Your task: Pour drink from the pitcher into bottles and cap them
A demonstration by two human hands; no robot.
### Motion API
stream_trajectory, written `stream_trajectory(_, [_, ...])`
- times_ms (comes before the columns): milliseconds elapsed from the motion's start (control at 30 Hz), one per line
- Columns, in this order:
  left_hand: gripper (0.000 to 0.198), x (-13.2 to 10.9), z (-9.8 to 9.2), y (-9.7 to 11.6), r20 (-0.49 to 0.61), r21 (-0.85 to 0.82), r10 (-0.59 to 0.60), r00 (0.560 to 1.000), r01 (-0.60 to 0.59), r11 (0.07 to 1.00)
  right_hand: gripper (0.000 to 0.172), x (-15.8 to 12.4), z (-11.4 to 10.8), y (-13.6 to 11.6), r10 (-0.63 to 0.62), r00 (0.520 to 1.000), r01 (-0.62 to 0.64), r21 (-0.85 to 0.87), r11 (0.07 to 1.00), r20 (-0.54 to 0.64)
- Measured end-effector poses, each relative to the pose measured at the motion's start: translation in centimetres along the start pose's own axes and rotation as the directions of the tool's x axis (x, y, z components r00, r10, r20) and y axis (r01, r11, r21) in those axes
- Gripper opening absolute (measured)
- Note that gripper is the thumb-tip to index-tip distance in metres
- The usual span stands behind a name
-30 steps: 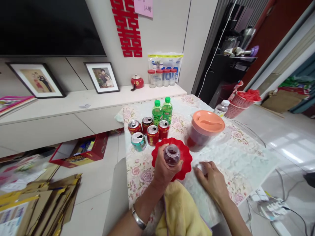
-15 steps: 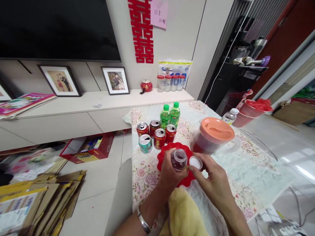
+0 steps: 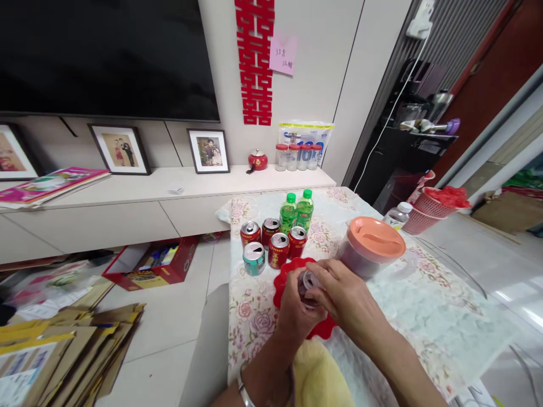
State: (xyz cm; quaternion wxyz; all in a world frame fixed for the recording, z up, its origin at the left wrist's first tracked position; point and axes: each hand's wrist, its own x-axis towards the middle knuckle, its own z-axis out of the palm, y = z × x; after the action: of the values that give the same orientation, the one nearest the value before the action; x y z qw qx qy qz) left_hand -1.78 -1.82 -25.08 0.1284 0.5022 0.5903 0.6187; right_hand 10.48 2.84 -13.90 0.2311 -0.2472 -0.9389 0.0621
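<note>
Moved across, the right hand (image 3: 345, 297) now covers the bottle (image 3: 306, 281) — fingers pinched around its mouth. Below, the left hand (image 3: 292, 316) wraps it, steadying it upright over the red plate (image 3: 281, 281).

The small clear plastic bottle of dark liquid (image 3: 306, 282) is nearly all covered. The left hand (image 3: 297, 316) wraps its body and the right hand (image 3: 345, 297) closes over its top, so its mouth cannot be seen. Both hands hide the near half of the red scalloped plastic plate (image 3: 283, 280) on the tabletop (image 3: 424, 316). The yellow cloth (image 3: 318, 376) and both forearms are cut off by the bottom edge. The writing on the pink paper note (image 3: 283, 55) and the print on the red drink cans (image 3: 278, 251) are too small to read.
</note>
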Motion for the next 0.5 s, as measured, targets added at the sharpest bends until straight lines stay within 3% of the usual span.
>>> stream_trajectory(100, [0.061,-0.2,0.1,-0.4,0.014,-0.009,-0.041,0.999,0.041,0.999,0.039,0.9,0.0,-0.8,-0.034,0.997,0.039,-0.081,0.996,0.064])
stream_trajectory(233, [0.043,-0.3,0.3,-1.6,-0.033,0.008,0.015,0.999,-0.014,1.0,0.014,2.1,0.0,-1.6,-0.116,0.974,0.156,-0.202,0.967,0.196])
stream_trajectory(300, [0.036,-0.3,0.3,-2.1,-0.001,0.002,0.021,1.0,-0.021,1.0,0.009,2.6,0.2,-1.6,-0.137,0.961,0.194,-0.23,0.954,0.24])
stream_trajectory(433, [0.024,-0.1,0.5,-2.4,-0.011,-0.016,0.041,0.999,-0.041,0.999,0.003,2.9,0.9,-1.3,-0.112,0.96,0.177,-0.247,0.953,0.255])
stream_trajectory(500, [0.018,-0.1,0.7,-2.5,-0.055,-0.019,-0.004,0.998,0.003,1.0,0.003,2.8,1.1,-1.3,-0.103,0.963,0.165,-0.242,0.956,0.251])
